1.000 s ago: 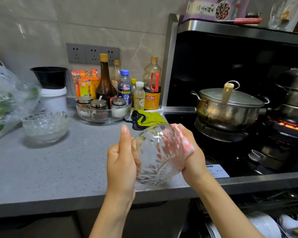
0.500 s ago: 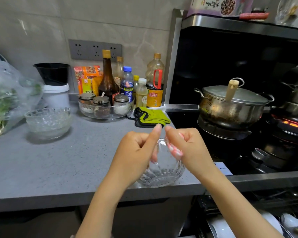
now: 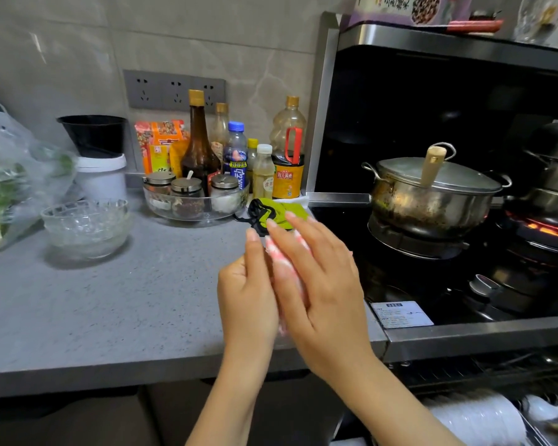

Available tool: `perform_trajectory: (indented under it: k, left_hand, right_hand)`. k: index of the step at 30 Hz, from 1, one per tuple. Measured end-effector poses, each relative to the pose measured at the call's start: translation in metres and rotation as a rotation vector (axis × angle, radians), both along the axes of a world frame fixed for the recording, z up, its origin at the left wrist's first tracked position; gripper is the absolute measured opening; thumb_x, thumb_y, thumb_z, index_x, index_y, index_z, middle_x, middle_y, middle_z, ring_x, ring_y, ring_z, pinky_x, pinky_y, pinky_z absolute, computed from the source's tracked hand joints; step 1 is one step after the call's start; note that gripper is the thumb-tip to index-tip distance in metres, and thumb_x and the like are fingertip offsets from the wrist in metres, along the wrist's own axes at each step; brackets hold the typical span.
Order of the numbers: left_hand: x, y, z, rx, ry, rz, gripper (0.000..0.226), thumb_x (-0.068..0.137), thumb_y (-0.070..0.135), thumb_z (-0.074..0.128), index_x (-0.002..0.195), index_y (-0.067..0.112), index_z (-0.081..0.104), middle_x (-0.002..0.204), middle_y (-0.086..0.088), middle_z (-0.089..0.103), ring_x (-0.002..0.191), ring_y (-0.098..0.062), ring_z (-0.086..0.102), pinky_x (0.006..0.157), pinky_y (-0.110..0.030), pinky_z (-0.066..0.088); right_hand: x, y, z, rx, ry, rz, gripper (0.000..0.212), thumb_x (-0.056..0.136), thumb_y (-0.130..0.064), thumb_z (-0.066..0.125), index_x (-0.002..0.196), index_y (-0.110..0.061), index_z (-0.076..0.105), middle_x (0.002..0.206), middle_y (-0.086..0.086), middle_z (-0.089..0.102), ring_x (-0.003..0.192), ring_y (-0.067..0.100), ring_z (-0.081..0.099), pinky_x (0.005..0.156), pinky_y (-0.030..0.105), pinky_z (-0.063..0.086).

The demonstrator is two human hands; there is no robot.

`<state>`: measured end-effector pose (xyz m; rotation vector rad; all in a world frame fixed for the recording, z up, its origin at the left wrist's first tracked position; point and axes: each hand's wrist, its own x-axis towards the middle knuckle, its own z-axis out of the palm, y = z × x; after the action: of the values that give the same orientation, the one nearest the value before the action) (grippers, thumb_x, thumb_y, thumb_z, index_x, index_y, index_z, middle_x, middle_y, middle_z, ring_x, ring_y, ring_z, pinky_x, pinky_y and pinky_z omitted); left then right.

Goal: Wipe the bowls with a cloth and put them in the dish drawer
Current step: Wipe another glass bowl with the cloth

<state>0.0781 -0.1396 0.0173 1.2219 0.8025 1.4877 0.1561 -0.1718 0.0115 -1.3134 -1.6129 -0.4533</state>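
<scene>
Pink showed between the two hands: a pink-and-white cloth [image 3: 271,252], blurred, was sandwiched there above the front edge of the grey speckled tabletop [image 3: 110,310], left of the lidded steel pot [image 3: 432,194] and nearer the person. The palms faced each other, probably so that one hand steadied a bowl while the other rubbed the cloth over it, though no bowl could be made out between them. The right hand [image 3: 329,294] had its fingers [image 3: 298,239] straight and spread, laid flat against the cloth rather than curled round it. The left hand [image 3: 245,300] showed one finger [image 3: 253,249] straight up beside the cloth. Its other fingers lay behind the hand, so I could not tell whether they gripped anything. A stack of clear cut-glass bowls [image 3: 84,223] stood well to the left of the pot, apart from the hands and likely waiting its turn. Just left of the pot lay a green-and-black oven mitt [image 3: 277,214], untouched. Below and in front of the pot the dish drawer [image 3: 496,368] stood open with white dishes [image 3: 477,416] in it, presumably so a wiped bowl could go straight down.
</scene>
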Motion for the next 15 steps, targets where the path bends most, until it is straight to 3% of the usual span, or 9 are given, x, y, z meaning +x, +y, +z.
perform_trajectory:
  k: [2,6,7,11,13,15]
  left_hand:
    - [0.000,-0.004,0.002,0.016,0.007,0.025,0.066,0.097,0.044,0.038,0.041,0.011,0.047,0.041,-0.004,0.043,0.037,-0.012,0.041,0.040,-0.021,0.035]
    - [-0.002,-0.005,0.002,-0.064,-0.074,0.058,0.062,0.098,0.040,0.040,0.039,0.023,0.034,0.044,0.003,0.031,0.035,-0.005,0.025,0.036,-0.015,0.023]
    - [-0.001,-0.004,0.001,-0.067,-0.077,0.057,0.062,0.098,0.041,0.040,0.039,0.023,0.034,0.044,0.003,0.031,0.035,-0.005,0.024,0.036,-0.015,0.022]
    - [0.004,-0.004,-0.001,0.017,-0.007,0.005,0.063,0.094,0.047,0.039,0.048,0.009,0.057,0.042,-0.005,0.047,0.039,-0.010,0.043,0.041,-0.021,0.035]
    - [0.004,-0.005,-0.001,0.043,0.016,-0.020,0.062,0.088,0.053,0.038,0.048,0.013,0.060,0.043,-0.005,0.051,0.041,-0.011,0.048,0.041,-0.022,0.037]
    - [0.001,-0.006,0.000,0.055,0.038,-0.031,0.062,0.084,0.057,0.038,0.041,0.014,0.051,0.040,-0.002,0.044,0.038,-0.009,0.042,0.041,-0.019,0.034]
  right_hand:
    - [0.007,0.003,0.004,-0.038,0.130,0.079,0.040,0.098,-0.037,0.034,0.130,-0.028,0.056,0.138,-0.008,0.052,0.134,0.010,0.040,0.108,0.041,0.036]
    - [0.021,0.008,0.006,-0.186,0.683,0.385,0.038,0.093,-0.052,0.029,0.120,-0.043,0.054,0.129,-0.018,0.057,0.126,0.003,0.049,0.109,0.036,0.038]
    - [0.019,0.006,0.005,-0.175,0.649,0.360,0.039,0.094,-0.051,0.028,0.122,-0.042,0.053,0.130,-0.018,0.056,0.128,0.003,0.047,0.110,0.036,0.037]
    - [0.006,0.002,0.003,-0.060,0.089,0.000,0.041,0.100,-0.036,0.032,0.132,-0.027,0.055,0.138,-0.008,0.052,0.133,0.010,0.041,0.106,0.040,0.038]
    - [0.007,0.005,0.006,-0.032,0.030,-0.021,0.038,0.098,-0.034,0.038,0.127,-0.025,0.061,0.130,-0.007,0.057,0.128,0.012,0.047,0.101,0.037,0.041]
    - [0.012,0.006,0.012,-0.071,0.144,0.059,0.037,0.097,-0.037,0.038,0.120,-0.026,0.065,0.119,-0.010,0.063,0.117,0.008,0.053,0.095,0.029,0.044]
